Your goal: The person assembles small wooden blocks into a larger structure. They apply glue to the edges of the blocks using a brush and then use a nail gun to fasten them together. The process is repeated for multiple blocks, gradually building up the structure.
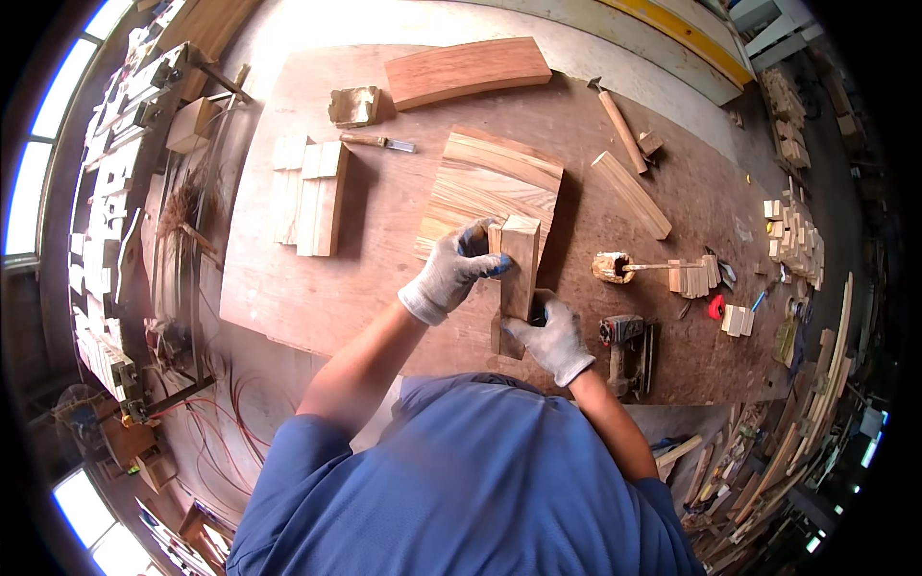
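A short wooden block (520, 264) stands tilted in front of me, held between both hands. My left hand (453, 273), in a grey glove with blue fingertips, is closed on its upper left side. Lower down, my right hand (554, 338) in a matching glove is closed around its near end. Another narrow wooden piece lies against the block's left side; where the two meet is partly hidden by my fingers. Just beyond my hands sits a square panel of striped wooden strips (490, 178).
On the worktable (384, 326) are a curved reddish plank (468, 73), stacked blocks (322, 197), a flat brush (378, 142), a hammer (622, 132), a loose wooden bar (631, 195), a crusted pot (612, 268) and a nail gun (626, 355). Red hoses (235, 422) trail on the floor.
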### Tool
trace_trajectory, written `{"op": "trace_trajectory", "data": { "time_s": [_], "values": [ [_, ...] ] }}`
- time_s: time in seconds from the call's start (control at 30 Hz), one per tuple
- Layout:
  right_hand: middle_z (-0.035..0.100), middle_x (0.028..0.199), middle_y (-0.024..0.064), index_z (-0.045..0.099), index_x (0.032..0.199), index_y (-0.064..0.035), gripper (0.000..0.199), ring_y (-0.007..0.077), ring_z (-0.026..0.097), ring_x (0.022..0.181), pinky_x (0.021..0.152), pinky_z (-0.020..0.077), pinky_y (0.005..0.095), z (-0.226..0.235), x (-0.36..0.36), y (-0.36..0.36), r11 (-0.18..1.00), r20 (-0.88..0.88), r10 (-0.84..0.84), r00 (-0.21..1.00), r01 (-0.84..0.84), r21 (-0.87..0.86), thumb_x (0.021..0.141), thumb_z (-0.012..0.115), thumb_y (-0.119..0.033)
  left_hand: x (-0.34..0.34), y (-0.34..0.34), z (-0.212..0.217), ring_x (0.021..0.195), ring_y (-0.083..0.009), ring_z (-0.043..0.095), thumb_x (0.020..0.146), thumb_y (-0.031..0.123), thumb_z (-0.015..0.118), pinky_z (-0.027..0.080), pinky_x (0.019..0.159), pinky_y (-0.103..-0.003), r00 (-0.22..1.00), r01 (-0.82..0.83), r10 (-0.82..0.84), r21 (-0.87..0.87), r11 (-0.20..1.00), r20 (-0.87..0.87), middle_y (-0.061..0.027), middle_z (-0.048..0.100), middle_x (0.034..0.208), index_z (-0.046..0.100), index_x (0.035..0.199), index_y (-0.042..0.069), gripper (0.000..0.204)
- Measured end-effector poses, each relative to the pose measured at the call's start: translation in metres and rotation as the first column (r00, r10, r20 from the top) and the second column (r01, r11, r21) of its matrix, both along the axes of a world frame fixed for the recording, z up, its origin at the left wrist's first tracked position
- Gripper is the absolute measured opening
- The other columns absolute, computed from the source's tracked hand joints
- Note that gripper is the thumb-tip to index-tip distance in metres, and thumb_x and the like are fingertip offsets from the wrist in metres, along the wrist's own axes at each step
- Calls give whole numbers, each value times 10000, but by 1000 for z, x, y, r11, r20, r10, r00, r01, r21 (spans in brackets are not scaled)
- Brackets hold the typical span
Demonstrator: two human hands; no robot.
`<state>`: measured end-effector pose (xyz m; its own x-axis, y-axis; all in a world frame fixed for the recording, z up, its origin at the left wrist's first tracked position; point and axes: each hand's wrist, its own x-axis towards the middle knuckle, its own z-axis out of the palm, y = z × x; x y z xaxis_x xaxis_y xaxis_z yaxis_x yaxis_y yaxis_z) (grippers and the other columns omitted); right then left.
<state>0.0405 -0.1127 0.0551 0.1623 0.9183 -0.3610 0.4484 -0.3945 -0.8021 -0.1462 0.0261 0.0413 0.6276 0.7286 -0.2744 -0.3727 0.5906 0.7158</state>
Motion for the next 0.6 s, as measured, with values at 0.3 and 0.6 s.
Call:
{"op": "trace_trajectory", "data": {
  "time_s": [0.3, 0.6],
  "values": [
    [756, 1035, 74, 708, 1126, -6, 354, 143, 705, 911, 809, 582, 329, 4, -9, 9, 997, -265, -36, 964, 18, -70, 860, 878, -165, -6, -6, -11, 1130, -121, 636, 952, 186, 821, 542, 1008, -313, 979, -30, 49, 95, 995, -198, -46, 691, 1262, 568, 1452, -44, 606],
    [757, 1038, 65, 717, 1190, 29, 354, 118, 703, 929, 851, 581, 299, 20, -34, 47, 973, -248, 197, 948, -221, -69, 901, 825, -142, -42, -31, -5, 972, -79, 647, 988, 234, 794, 565, 828, -268, 885, -38, 37, 8, 999, -464, -33, 724, 1073, 694, 1201, -46, 367]
  ]
}}
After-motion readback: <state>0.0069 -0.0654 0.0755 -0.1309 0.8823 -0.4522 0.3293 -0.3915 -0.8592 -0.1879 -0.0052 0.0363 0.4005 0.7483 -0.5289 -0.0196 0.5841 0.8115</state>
